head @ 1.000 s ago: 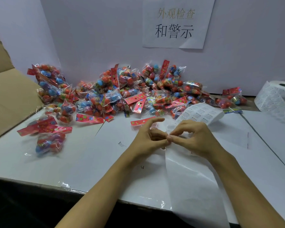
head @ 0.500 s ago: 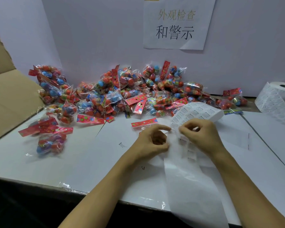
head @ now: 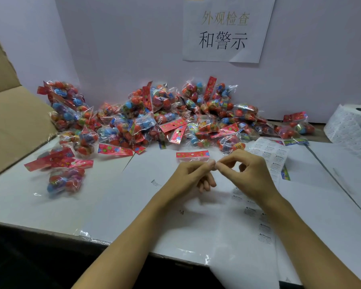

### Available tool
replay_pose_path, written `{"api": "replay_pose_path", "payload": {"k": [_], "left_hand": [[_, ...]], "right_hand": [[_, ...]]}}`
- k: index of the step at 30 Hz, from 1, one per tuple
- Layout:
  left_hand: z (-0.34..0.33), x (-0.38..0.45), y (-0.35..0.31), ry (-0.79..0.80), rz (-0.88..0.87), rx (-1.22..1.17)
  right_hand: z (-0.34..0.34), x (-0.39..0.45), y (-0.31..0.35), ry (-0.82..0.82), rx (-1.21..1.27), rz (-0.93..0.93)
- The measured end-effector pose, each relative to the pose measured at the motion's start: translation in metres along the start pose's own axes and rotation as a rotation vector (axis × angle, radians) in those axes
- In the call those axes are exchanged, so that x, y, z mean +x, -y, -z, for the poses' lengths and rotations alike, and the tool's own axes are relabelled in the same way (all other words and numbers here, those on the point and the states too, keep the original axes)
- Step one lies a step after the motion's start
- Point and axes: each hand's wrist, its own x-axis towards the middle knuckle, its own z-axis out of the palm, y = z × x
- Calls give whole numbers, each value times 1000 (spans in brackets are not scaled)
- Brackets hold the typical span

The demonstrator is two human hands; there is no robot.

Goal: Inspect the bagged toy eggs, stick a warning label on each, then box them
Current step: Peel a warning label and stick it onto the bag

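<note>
Both hands fingertip-to-fingertip, over label strip

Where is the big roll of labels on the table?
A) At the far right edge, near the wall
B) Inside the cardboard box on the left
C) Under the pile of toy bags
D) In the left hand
A: the roll of labels stands at the table's far right edge, beside the pile of toy bags.
</note>
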Motion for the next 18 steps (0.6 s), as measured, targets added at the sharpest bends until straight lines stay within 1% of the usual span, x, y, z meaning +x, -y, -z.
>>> {"api": "replay_pose_path", "payload": {"k": [4, 8, 11, 16, 17, 18], "left_hand": [[1, 0, -1, -37, -26, -55], [4, 0, -4, -89, -21, -63], [5, 0, -4, -98, -22, -51], [4, -1, -1, -104, -86, 66], [3, -1, 0, -130, -100, 101], [2, 0, 1, -192, -116, 152]], "right_hand": [[-4, -2, 3, 59, 44, -24], [-1, 1, 4, 53, 181, -245], [-2, 2, 2, 101, 241, -301], [-3, 2, -3, 139, 274, -334], [-5, 2, -3, 136, 279, -342], [-6, 2, -3, 116, 280, -350]]}}
